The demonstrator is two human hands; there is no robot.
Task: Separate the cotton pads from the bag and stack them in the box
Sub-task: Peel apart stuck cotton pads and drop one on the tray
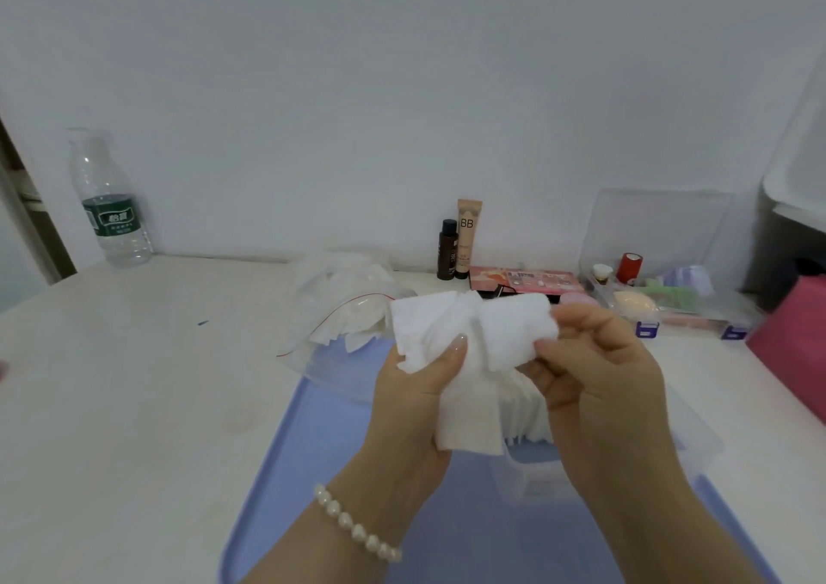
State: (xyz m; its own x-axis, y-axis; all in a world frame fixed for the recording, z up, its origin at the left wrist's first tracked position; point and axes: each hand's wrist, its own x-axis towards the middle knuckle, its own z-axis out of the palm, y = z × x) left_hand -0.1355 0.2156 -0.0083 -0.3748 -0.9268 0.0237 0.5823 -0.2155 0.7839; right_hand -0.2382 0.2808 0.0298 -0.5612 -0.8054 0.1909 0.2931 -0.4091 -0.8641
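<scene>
Domestic setting, a dressing or vanity table against a plain white wall (402, 69). Indicators: BB cream tube (468, 237), dark cosmetic bottle (447, 249), makeup palette (527, 280), clear organiser box (670, 288) far right, water bottle (109, 203) far left.

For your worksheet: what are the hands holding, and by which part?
Cotton pads: left hand grips their lower left, right hand pinches their right edge.

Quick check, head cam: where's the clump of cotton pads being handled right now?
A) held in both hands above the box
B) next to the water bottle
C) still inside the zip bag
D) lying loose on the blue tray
A: the left hand and right hand both pinch the cotton pads in the air above the clear box.
</scene>
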